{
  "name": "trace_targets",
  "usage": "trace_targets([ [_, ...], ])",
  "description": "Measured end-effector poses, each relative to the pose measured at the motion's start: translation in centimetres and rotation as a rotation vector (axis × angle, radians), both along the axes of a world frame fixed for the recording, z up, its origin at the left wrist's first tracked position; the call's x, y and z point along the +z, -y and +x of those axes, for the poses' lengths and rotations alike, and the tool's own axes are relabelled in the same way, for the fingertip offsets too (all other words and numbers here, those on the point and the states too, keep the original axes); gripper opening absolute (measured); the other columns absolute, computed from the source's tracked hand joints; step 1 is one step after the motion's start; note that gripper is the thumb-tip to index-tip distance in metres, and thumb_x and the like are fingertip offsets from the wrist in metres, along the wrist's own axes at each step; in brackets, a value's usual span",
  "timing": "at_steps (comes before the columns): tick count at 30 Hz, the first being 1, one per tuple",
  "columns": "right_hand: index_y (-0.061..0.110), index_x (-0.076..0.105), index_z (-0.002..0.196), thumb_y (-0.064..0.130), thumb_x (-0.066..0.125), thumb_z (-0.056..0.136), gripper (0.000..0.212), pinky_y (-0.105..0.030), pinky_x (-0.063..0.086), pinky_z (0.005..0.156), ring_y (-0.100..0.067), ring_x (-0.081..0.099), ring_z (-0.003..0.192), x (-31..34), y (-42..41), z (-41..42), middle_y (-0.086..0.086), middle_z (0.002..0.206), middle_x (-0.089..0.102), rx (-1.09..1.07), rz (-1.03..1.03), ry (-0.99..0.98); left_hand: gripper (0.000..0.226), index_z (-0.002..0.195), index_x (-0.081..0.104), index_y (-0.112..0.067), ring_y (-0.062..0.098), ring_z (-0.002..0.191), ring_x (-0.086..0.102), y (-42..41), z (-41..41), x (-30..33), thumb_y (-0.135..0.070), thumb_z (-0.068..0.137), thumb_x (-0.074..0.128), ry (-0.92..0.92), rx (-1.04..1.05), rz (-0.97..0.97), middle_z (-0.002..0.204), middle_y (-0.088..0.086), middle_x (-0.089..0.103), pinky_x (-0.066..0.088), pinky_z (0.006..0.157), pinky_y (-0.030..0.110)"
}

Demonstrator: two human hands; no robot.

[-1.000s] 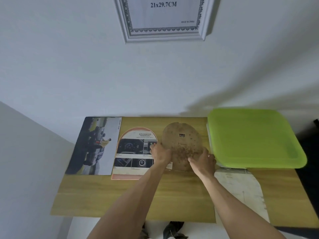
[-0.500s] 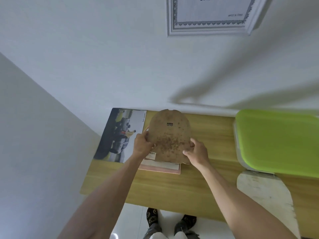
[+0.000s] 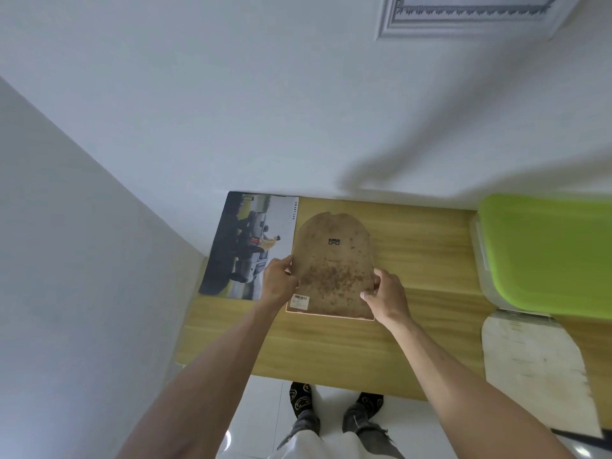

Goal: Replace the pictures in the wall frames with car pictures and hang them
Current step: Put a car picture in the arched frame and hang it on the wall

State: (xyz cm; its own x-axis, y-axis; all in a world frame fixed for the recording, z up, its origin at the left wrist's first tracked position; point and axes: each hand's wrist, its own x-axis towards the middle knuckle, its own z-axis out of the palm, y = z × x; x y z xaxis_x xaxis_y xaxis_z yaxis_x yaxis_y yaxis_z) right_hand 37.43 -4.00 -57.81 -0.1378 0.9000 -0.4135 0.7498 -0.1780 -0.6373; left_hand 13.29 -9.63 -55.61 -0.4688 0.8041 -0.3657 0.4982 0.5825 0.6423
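I hold a brown arched backing board (image 3: 332,266), its metal hanger facing up, flat over an arched car picture whose pink lower edge (image 3: 329,315) shows beneath it. My left hand (image 3: 279,280) grips the board's left edge and my right hand (image 3: 385,294) grips its right edge. A rectangular car picture (image 3: 250,245) lies on the wooden table (image 3: 414,260) to the left, touching the wall. A white arched sheet (image 3: 533,366) lies at the table's right front. A white framed picture (image 3: 470,14) hangs on the wall above.
A lime-green lidded plastic box (image 3: 546,253) stands at the table's back right. A grey side wall (image 3: 66,260) closes the left side. My feet in dark socks (image 3: 334,409) stand on the white floor below the table's front edge.
The board has moved left from the table's middle and now lies over the arched car picture, covering it. The camera has tilted down and left.
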Motion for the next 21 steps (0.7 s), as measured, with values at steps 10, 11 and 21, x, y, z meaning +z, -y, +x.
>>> trace_targets([
  [10, 0.004, 0.055, 0.136, 0.006, 0.074, 0.081, 0.057, -0.034, 0.054, 0.088, -0.025, 0.064, 0.1, 2.6, 1.3, -1.2, -0.012, 0.113, 0.06, -0.015, 0.013, 0.109, 0.022, 0.096, 0.073, -0.003, 0.015, 0.081, 0.056, 0.3, -0.1, -0.5, 0.002, 0.075, 0.076, -0.011, 0.035, -0.099, 0.093, 0.0, 0.054, 0.038, 0.06, 0.016],
  [11, 0.001, 0.053, 0.138, 0.005, 0.072, 0.084, 0.057, -0.033, 0.053, 0.089, -0.027, 0.063, 0.103, 2.9, 1.5, -1.4, -0.014, 0.118, 0.058, -0.002, 0.025, 0.133, 0.023, 0.097, 0.071, -0.003, 0.013, 0.077, 0.054, 0.3, 0.0, -0.5, 0.002, 0.075, 0.076, -0.009, 0.058, -0.101, 0.092, 0.0, 0.055, 0.038, 0.058, 0.016],
  [21, -0.006, 0.064, 0.098, 0.011, 0.063, 0.094, 0.017, -0.033, 0.047, 0.07, -0.028, 0.055, 0.079, 4.6, 1.2, -2.0, -0.008, 0.098, 0.042, 0.27, 0.064, 0.413, 0.014, 0.091, 0.062, -0.001, 0.027, 0.074, 0.059, -0.7, 0.6, 1.5, 0.008, 0.082, 0.057, -0.154, -0.019, -0.144, 0.091, 0.014, 0.065, 0.048, 0.06, 0.037],
])
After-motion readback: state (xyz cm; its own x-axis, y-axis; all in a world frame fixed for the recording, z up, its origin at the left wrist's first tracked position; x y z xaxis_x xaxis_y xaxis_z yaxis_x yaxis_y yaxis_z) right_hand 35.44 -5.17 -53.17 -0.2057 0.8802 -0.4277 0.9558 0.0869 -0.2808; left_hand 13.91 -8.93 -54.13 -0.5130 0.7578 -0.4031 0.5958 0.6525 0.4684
